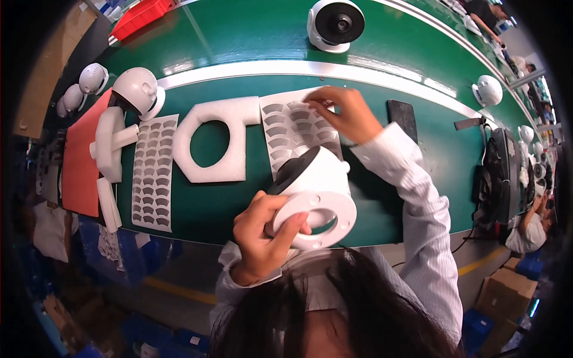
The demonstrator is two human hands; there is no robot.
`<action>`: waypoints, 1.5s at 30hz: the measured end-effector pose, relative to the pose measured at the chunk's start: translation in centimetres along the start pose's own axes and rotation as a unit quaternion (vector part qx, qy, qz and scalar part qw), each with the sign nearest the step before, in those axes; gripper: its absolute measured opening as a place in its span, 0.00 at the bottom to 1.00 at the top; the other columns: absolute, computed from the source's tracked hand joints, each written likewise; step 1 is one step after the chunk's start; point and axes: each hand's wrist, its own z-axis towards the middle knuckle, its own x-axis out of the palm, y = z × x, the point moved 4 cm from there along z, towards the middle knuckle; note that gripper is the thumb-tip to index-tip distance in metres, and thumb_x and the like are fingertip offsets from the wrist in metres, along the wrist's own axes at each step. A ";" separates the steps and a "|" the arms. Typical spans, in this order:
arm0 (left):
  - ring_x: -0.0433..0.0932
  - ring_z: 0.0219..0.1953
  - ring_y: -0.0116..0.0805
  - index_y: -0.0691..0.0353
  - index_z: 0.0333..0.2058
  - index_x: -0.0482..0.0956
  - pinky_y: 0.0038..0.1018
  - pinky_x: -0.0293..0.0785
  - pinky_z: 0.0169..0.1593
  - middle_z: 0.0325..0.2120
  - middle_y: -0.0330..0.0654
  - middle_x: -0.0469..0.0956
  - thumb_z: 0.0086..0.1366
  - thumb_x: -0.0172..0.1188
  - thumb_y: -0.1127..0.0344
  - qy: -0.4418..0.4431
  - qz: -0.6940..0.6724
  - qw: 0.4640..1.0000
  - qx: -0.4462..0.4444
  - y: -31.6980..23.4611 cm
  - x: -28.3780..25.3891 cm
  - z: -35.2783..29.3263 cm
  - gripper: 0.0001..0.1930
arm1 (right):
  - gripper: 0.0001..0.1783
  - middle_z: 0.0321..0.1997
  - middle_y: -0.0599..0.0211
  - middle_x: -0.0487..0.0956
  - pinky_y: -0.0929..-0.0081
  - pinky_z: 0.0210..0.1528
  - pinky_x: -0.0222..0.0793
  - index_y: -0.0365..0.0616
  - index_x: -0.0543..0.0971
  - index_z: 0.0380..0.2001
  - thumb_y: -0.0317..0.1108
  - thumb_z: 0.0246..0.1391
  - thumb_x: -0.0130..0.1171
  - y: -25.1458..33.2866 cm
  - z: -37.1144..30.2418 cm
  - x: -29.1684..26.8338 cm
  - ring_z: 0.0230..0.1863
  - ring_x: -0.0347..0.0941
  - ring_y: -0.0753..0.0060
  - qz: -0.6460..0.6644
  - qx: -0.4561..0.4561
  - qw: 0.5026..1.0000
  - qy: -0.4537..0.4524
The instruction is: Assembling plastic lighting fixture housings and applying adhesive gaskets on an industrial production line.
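Note:
My left hand [258,235] is closed around the ring-shaped base of a white dome camera [327,174], its thumb pressed at the ring's central hole. The camera is tilted, its black front turned away toward the upper left. Above the far part of a white sheet of grey curved stickers [276,132], my right hand [352,113] is bent with its fingertips pinched together. Whatever lies between those fingertips is too small to make out. The held camera covers the sheet's near end.
Left of the sheet lie a white foam piece with a round hole [182,146], a second sticker sheet [154,173] and another white camera [136,89]. A black phone-like slab [402,118] rests at right. Beyond the metal rail stands a camera with a black face [337,27].

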 end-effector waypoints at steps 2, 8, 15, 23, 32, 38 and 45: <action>0.66 0.18 0.17 0.67 0.30 0.75 0.15 0.58 0.21 0.18 0.36 0.77 0.55 0.62 0.75 -0.037 -0.044 0.998 -0.024 1.4 1.0 -0.8 0.05 | 0.13 0.38 0.60 0.77 0.67 0.43 0.69 0.41 0.77 0.40 0.29 0.49 0.59 -0.7 1.4 2.3 0.41 0.73 0.58 -0.084 -0.052 0.995 0.008; 0.67 0.19 0.18 0.66 0.29 0.75 0.16 0.57 0.22 0.18 0.35 0.78 0.55 0.63 0.74 -0.071 -0.080 0.993 -0.049 2.3 0.8 -1.4 0.06 | 0.17 0.43 0.63 0.73 0.63 0.51 0.62 0.46 0.77 0.40 0.35 0.45 0.63 -0.9 2.2 6.3 0.47 0.67 0.57 -0.188 -0.129 0.974 -0.005; 0.61 0.19 0.21 0.64 0.28 0.75 0.18 0.57 0.22 0.17 0.32 0.78 0.52 0.65 0.73 -0.060 -0.029 0.998 -0.016 2.6 -0.2 -1.5 0.07 | 0.11 0.34 0.65 0.71 0.66 0.43 0.63 0.43 0.74 0.32 0.26 0.42 0.62 -0.8 2.8 6.4 0.39 0.65 0.58 -0.087 -0.103 0.991 -0.017; 0.64 0.19 0.23 0.64 0.29 0.75 0.19 0.58 0.23 0.17 0.33 0.79 0.52 0.65 0.72 -0.042 -0.020 0.999 0.009 2.8 -0.5 -1.3 0.08 | 0.07 0.29 0.59 0.73 0.68 0.35 0.68 0.37 0.74 0.29 0.23 0.45 0.60 0.2 2.7 5.0 0.32 0.71 0.58 -0.016 -0.061 0.998 0.002; 0.63 0.18 0.22 0.64 0.28 0.74 0.18 0.58 0.23 0.17 0.34 0.79 0.52 0.65 0.73 -0.052 -0.029 0.998 0.000 2.8 -0.6 -1.2 0.08 | 0.05 0.28 0.58 0.77 0.69 0.31 0.70 0.38 0.78 0.31 0.25 0.49 0.58 0.5 3.8 3.9 0.29 0.74 0.59 0.049 -0.023 0.997 0.054; 0.62 0.19 0.22 0.64 0.28 0.74 0.18 0.59 0.23 0.17 0.34 0.79 0.52 0.65 0.74 -0.063 -0.035 0.997 -0.023 2.7 -0.5 -1.3 0.08 | 0.06 0.30 0.59 0.76 0.74 0.38 0.73 0.36 0.76 0.31 0.25 0.49 0.58 0.2 3.8 4.5 0.32 0.75 0.64 0.019 0.001 0.997 0.081; 0.63 0.19 0.22 0.64 0.28 0.74 0.18 0.59 0.22 0.17 0.34 0.79 0.51 0.66 0.74 -0.056 -0.025 0.998 -0.018 2.4 -0.5 -1.1 0.08 | 0.06 0.30 0.58 0.77 0.73 0.38 0.73 0.35 0.74 0.31 0.23 0.47 0.58 0.0 4.3 4.9 0.34 0.75 0.64 -0.043 -0.035 0.990 0.129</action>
